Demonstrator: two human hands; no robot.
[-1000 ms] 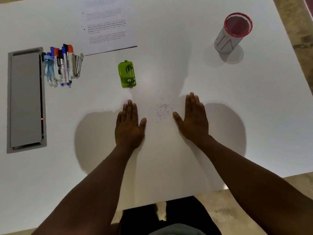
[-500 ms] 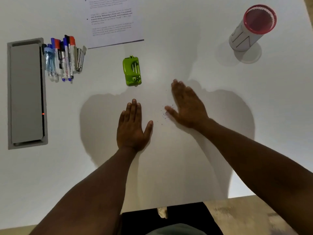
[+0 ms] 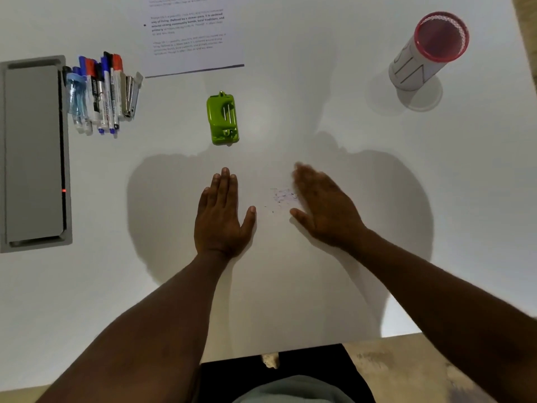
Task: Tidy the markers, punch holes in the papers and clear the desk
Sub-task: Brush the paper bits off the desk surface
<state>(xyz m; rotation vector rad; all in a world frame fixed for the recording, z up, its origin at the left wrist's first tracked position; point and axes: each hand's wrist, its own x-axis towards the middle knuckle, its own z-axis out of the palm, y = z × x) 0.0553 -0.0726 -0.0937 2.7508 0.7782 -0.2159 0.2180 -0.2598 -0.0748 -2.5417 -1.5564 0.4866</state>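
On the white desk (image 3: 319,117) the left hand (image 3: 222,216) is laid flat, fingers together. The right hand (image 3: 325,207) (blurred, apparently also flat) is set just beside a scatter of paper punchings (image 3: 281,196). A green hole punch (image 3: 223,118) is seen beyond them.

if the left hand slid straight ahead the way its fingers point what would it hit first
Most likely the green hole punch. The left hand lies flat on the white desk, fingers pointing away from the person, and the punch sits almost directly ahead with bare desk between them. The paper confetti lies off to its right, out of that line.
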